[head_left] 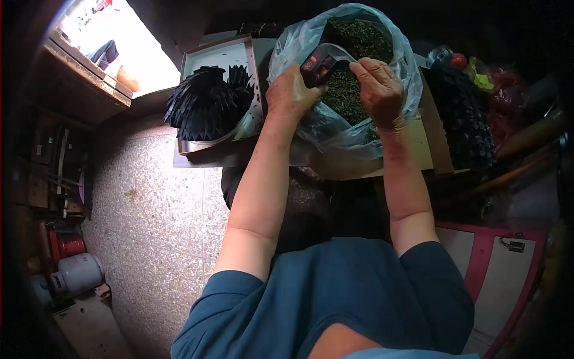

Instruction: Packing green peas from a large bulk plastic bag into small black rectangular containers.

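Note:
My left hand (293,92) grips a small dark printed pouch (319,67) with red marks, over a large clear plastic bag (406,49). The bag stands open and holds dried green leaves (347,96), perhaps tea. My right hand (381,87) is at the pouch's other side, its fingertips pinched together above the leaves. Whether a thin edge of the pouch is between those fingertips cannot be told. Left of the bag, a shallow white-lined box (217,51) holds a pile of black pointed pieces (202,105), fanned out in overlapping rows.
A cardboard box (432,130) sits under and right of the bag. Further right lie a long stack of black pieces (464,116) and a red plastic bag (509,98). A gas cylinder (80,273) is on the speckled floor at lower left. A pink-framed panel (477,264) stands at lower right.

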